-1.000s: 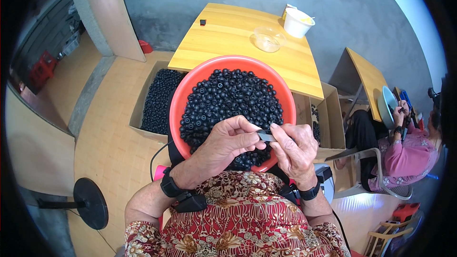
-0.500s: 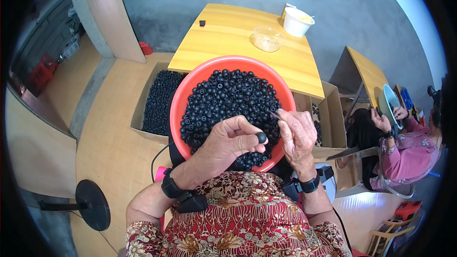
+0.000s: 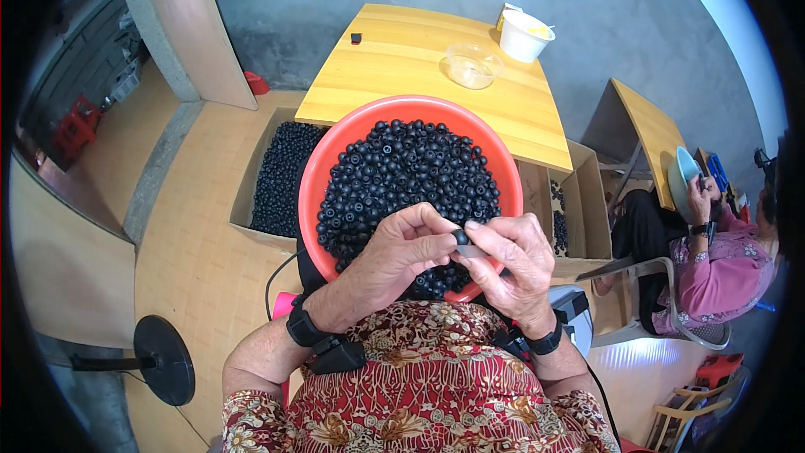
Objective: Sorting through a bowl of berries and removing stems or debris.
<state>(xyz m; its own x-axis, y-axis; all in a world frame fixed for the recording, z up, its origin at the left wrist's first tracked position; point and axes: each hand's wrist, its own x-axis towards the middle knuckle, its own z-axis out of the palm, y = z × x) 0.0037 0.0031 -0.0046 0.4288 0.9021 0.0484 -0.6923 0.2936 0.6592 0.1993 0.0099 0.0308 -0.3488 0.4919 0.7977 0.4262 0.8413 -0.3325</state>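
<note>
Between the thumb and fingers of my left hand (image 3: pixel 404 250) is one round black bead-like piece (image 3: pixel 460 237). My right hand (image 3: pixel 518 267) meets it from the right, its thumb and fingertips pinching a small, thin, pale blade-like strip (image 3: pixel 472 252) against the piece. Exactly what the strip is, I cannot make out. Both hands are over the near part of a red basin (image 3: pixel 411 106), which is heaped with black pieces (image 3: pixel 402 164) of the same kind, many showing a hole.
A cardboard box (image 3: pixel 251 193) of black pieces stands left of the basin, another box (image 3: pixel 591 210) right. Beyond is a yellow table (image 3: pixel 402 42) with a clear bowl (image 3: pixel 474 67) and a white tub (image 3: pixel 526 36). A person (image 3: pixel 717 277) sits at right beside a blue basin (image 3: pixel 681 180).
My right hand has moved left and closed in on the black piece, bringing the thin strip against it. My left hand has stayed nearly still. The person at right has raised their hands.
</note>
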